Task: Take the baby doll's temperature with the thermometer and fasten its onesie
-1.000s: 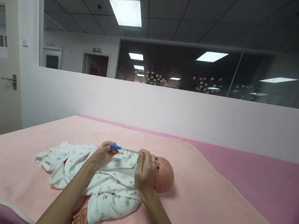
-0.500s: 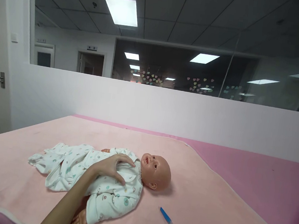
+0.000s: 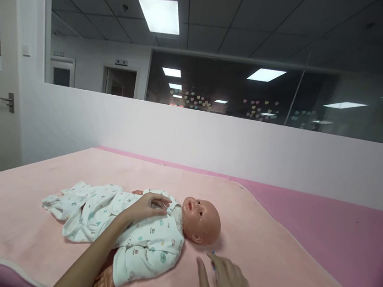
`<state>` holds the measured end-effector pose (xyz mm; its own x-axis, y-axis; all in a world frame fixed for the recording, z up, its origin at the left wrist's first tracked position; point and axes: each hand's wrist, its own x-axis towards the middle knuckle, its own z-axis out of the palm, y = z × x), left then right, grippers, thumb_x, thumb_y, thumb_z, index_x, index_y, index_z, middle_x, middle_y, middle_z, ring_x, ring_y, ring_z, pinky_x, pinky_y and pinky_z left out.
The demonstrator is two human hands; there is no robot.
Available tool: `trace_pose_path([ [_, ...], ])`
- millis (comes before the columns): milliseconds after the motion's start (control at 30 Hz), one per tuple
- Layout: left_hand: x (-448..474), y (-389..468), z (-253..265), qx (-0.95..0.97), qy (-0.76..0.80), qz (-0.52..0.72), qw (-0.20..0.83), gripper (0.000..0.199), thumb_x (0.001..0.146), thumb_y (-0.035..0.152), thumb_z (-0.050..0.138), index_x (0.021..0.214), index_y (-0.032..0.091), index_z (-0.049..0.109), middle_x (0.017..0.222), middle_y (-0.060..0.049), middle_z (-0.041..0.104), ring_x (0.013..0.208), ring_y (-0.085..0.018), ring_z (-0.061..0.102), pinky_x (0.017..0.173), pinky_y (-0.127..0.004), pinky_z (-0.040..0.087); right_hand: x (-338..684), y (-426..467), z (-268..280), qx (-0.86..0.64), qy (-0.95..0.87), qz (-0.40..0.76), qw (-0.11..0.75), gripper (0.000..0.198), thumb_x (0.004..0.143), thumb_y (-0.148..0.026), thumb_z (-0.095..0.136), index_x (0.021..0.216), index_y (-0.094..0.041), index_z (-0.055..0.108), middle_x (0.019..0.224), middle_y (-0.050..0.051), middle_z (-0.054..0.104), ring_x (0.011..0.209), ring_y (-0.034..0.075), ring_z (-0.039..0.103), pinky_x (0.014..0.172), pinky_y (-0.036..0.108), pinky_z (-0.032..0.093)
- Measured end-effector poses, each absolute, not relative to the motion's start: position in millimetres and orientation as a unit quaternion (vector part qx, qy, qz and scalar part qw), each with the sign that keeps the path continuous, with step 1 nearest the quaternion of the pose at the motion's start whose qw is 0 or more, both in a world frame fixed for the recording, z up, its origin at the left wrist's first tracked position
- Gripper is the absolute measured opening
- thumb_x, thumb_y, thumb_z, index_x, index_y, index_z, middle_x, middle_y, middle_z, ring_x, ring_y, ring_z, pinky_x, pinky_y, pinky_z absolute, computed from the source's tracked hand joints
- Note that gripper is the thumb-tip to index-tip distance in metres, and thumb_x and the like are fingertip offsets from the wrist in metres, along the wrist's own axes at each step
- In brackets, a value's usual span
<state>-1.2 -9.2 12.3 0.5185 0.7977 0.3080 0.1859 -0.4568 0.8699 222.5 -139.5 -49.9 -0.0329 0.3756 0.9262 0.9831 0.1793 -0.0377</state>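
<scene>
Two bare hands are working over a baby doll (image 3: 200,218) that is lying on its back near the front edge of a pale pink blanket (image 3: 268,263), its head pointing toward the blanket's right side. The left hand (image 3: 146,205) is resting palm down on the doll's chest, fingers loosely spread across the printed white romper (image 3: 145,244), pressing rather than gripping anything. The right hand (image 3: 227,285) is hovering just beside the doll's head, close to the front edge, fingers relaxed and apart, holding nothing; a small blue tip (image 3: 213,255) is peeking out just past its fingertips, lying on the blanket.

Judging from this, the chest hand is steadying the doll, and that is working best with light, even pressure so the romper is not bunching. The right hand should be coming down flat and slow on whatever that blue thing is, pinching it near its end.

Most of the blue object is being covered by the right hand, so I cannot tell what it is. The doll's near arm is running out at the bottom edge.
</scene>
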Motion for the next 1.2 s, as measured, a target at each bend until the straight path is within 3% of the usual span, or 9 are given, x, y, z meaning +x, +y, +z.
trace_pose_path([
  [167,0,-6,10,0.752,0.321,0.403,0.411,0.037,0.069,0.033,0.061,0.102,0.016,0.061,0.092,-0.009,0.064,0.085,-0.017,0.059,0.074,-0.026,0.046,161,-73,-16,-0.548,-0.716,-0.189,0.39,0.01,0.079,-0.022,0.047,0.072,-0.02,0.054,0.069,0.003,0.058,0.064,0.016,0.053,0.054,0.026,0.034],
  [333,1,-6,9,0.743,0.314,0.405,0.43,0.041,0.072,0.04,0.056,0.106,0.016,0.059,0.089,-0.009,0.066,0.084,-0.017,0.06,0.073,-0.027,0.047,140,-46,-8,-0.55,-0.753,-0.155,0.326,0.016,0.078,-0.014,0.041,0.079,-0.017,0.057,0.075,0.007,0.061,0.072,0.019,0.057,0.057,0.028,0.038],
  [533,1,-8,11,0.779,0.298,0.379,0.401,0.039,0.071,0.039,0.057,0.103,0.017,0.061,0.099,-0.008,0.064,0.094,-0.019,0.058,0.083,-0.029,0.045,148,-46,-14,-0.512,-0.758,-0.054,0.4,0.025,0.076,-0.006,0.035,0.083,-0.016,0.058,0.081,0.006,0.06,0.078,0.015,0.054,0.069,0.027,0.042],
  [667,-1,-9,12,0.786,0.292,0.363,0.405,0.043,0.064,0.032,0.065,0.105,0.018,0.06,0.105,-0.008,0.063,0.096,-0.019,0.057,0.087,-0.029,0.045,149,-44,-22,-0.464,-0.757,-0.06,0.456,0.025,0.077,-0.007,0.037,0.087,-0.017,0.058,0.083,0.005,0.059,0.079,0.015,0.053,0.07,0.028,0.043],
  [967,-4,-9,10,0.785,0.301,0.361,0.404,0.041,0.067,0.027,0.061,0.107,0.017,0.059,0.103,-0.01,0.064,0.097,-0.021,0.058,0.083,-0.03,0.047,149,-43,-31,-0.402,-0.741,-0.064,0.535,0.025,0.083,-0.011,0.038,0.092,-0.02,0.06,0.08,0.002,0.061,0.076,0.013,0.053,0.07,0.028,0.045],
  [1200,-4,-10,11,0.787,0.303,0.357,0.402,0.042,0.067,0.027,0.061,0.108,0.017,0.059,0.1,-0.009,0.065,0.096,-0.021,0.059,0.082,-0.029,0.046,148,-43,-32,-0.401,-0.743,-0.066,0.532,0.024,0.084,-0.013,0.038,0.089,-0.021,0.061,0.077,0.001,0.061,0.075,0.013,0.054,0.07,0.028,0.045],
])
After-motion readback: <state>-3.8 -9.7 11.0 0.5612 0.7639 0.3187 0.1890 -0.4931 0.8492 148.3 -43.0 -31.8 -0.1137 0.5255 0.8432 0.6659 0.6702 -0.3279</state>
